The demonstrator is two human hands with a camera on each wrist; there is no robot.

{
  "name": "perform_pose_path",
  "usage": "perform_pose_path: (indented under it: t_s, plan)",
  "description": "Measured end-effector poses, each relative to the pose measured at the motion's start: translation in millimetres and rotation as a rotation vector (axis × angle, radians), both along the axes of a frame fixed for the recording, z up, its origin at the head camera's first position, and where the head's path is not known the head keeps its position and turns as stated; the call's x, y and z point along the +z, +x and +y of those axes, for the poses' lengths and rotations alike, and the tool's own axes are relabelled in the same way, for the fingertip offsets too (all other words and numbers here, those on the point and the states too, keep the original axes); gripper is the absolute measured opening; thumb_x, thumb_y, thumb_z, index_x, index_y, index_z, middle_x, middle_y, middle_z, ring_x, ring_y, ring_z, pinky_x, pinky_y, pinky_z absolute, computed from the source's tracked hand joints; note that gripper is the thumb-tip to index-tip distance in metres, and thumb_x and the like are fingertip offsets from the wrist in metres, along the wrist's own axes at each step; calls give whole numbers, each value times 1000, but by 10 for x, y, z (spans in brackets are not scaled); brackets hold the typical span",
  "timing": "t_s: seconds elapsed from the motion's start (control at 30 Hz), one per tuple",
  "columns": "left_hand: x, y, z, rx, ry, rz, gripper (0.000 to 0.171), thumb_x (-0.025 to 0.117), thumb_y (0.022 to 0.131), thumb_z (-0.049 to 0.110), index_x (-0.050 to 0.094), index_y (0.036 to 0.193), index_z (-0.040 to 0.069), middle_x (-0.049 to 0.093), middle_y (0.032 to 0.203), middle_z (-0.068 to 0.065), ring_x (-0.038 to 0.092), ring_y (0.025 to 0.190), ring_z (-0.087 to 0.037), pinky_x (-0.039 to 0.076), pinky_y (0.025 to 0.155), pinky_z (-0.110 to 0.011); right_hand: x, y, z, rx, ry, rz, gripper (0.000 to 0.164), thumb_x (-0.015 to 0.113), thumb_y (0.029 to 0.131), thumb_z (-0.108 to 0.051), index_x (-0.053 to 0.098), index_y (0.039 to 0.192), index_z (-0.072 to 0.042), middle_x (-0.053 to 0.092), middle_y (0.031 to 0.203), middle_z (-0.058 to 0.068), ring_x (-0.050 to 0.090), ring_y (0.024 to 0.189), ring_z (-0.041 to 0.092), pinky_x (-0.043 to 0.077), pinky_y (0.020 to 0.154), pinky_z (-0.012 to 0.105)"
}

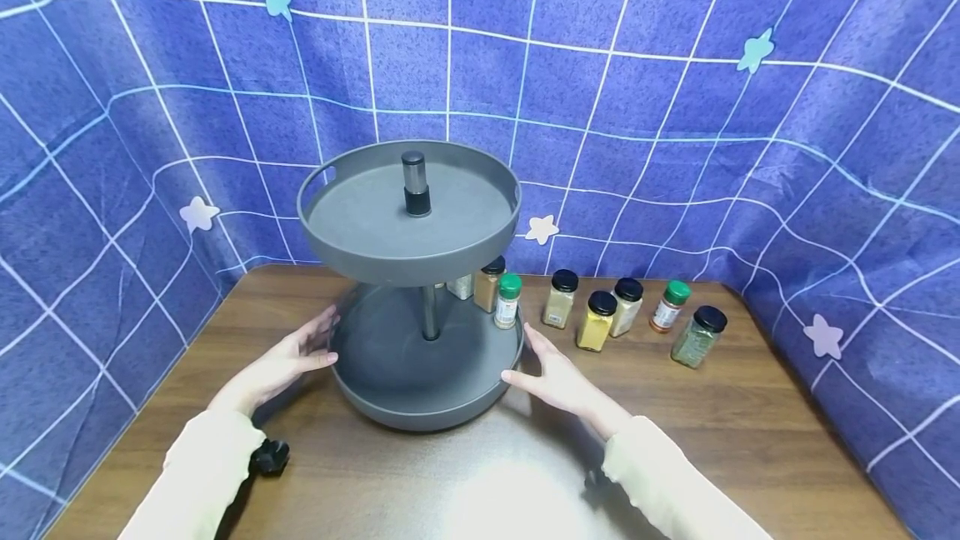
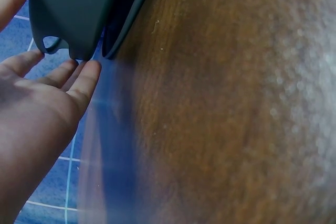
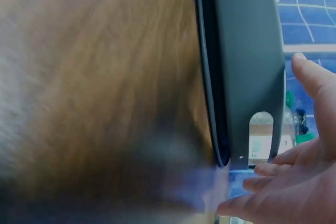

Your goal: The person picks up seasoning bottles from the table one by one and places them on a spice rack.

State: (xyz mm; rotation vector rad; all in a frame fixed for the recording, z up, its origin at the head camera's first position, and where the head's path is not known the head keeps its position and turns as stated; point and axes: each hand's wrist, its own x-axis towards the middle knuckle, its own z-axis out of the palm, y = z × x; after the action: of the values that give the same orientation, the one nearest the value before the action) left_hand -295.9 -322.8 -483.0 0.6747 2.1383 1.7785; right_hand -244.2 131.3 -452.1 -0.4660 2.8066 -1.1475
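Note:
A dark grey two-tier round tray stand, with its upper tray (image 1: 360, 219) on a central post (image 1: 430, 315), stands on the table. My left hand (image 1: 281, 363) is at the left side of the lower tray (image 1: 390, 369), fingers spread and fingertips at its wall. On the opposite side, my right hand (image 1: 558, 379) has its fingers extended along the wall, thumb near the front rim. In the right wrist view the thumb of the right hand (image 3: 299, 182) looks apart from the wall. A green-capped spice jar (image 1: 507, 304) and a brown spice jar (image 1: 487, 290) stand on the lower tray; a paler jar (image 1: 461, 285) is partly hidden.
Right of the stand, several spice jars stand on the wooden table (image 1: 660, 432), among them a yellow one (image 1: 596, 323), a red one with a green cap (image 1: 667, 311) and a green herb jar (image 1: 696, 340). A blue grid-patterned cloth (image 1: 600, 107) hangs behind and at both sides.

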Motion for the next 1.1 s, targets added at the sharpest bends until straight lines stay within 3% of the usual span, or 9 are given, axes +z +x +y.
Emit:
perform_pose_path:
  t_s: [0.27, 0.53, 1.1]
  plan:
    - [-2, 9, -2, 8, 2, -5, 82, 55, 92, 0, 0, 151, 4, -2, 155, -26, -2, 139, -47, 33, 93, -7, 24, 164, -9, 31, 0, 13, 89, 64, 86, -46, 21, 149, -1, 24, 154, 17, 22, 141, 35, 19, 112, 50]
    - [0, 3, -1, 5, 2, -12, 82, 55, 92, 0, 0, 151, 5, -3, 156, -24, -3, 140, -46, 31, 94, -7, 9, 252, -41, 6, -7, 29, 89, 65, 84, -46, 22, 149, -1, 24, 153, 19, 22, 141, 36, 20, 112, 51]
    - [-14, -7, 0, -4, 15, -11, 81, 55, 92, -1, 0, 152, 6, -4, 156, -24, -4, 139, -47, 33, 94, -8, -25, 179, -71, -21, -11, 18, 91, 66, 84, -47, 21, 149, -2, 21, 155, 16, 16, 142, 35, 18, 112, 52]
